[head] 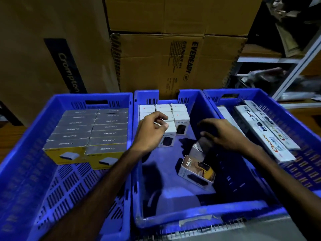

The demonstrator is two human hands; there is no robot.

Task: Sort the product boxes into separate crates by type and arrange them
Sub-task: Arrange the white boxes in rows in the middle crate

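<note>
Three blue crates are seen side by side before stacked cartons (173, 58). The left crate (26, 145) is judged largely done: grey-topped yellow boxes (90, 131) are packed in two tidy rows at its far end, with the near floor bare. The right crate (298, 136) holds long white boxes (265, 136) laid lengthwise, somewhat loosely; whether more belong there cannot be told. The middle crate (199, 221) is judged the one in work. White charger boxes (180, 117) are ranked upright in its far left corner, and most of its floor is still open.

Two boxes remain unplaced in the middle crate: a 65W box (196, 171) lying tilted near the centre, and a second loose box (201, 145) just behind it. The left hand (152, 131) is clenched on the nearest white box of the rank, fingers (163, 126) on its top. The right hand (224, 133) is laid over the second loose box; whether it is gripped cannot be told, the view being blurred.
</note>
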